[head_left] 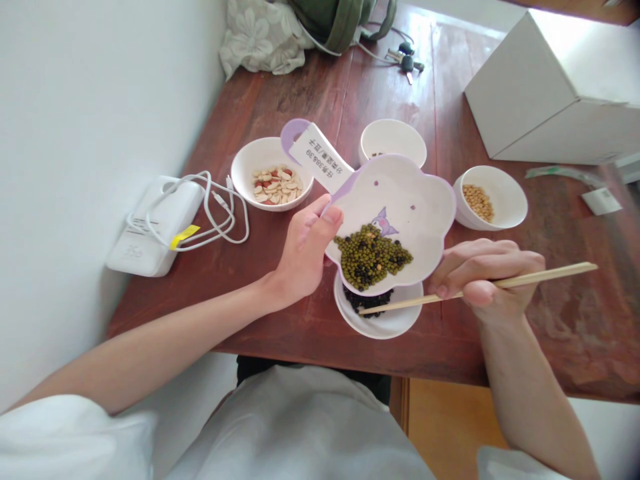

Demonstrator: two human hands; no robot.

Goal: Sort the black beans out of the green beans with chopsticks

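My left hand [305, 253] grips the rim of a flower-shaped white plate [417, 193] with a purple edge and holds it tilted. A heap of green mung beans mixed with black beans [370, 257] lies on the plate. My right hand [483, 273] holds a pair of wooden chopsticks [545, 278], whose tips reach under the plate over a white bowl [395, 320] of black beans. Other white bowls hold peanuts [250, 167] and yellow beans [505, 200]. Another white bowl [393, 137] is partly hidden behind the plate. A white printed card [315, 157] stands near the plate's purple handle.
The bowls stand on a red-brown wooden table [400, 353] beside a white wall [100, 133]. A white box [550, 107] sits at the back right. A white charger with its cable [155, 227] lies at the left. Keys [406, 63] and a cloth bag [265, 40] lie at the back.
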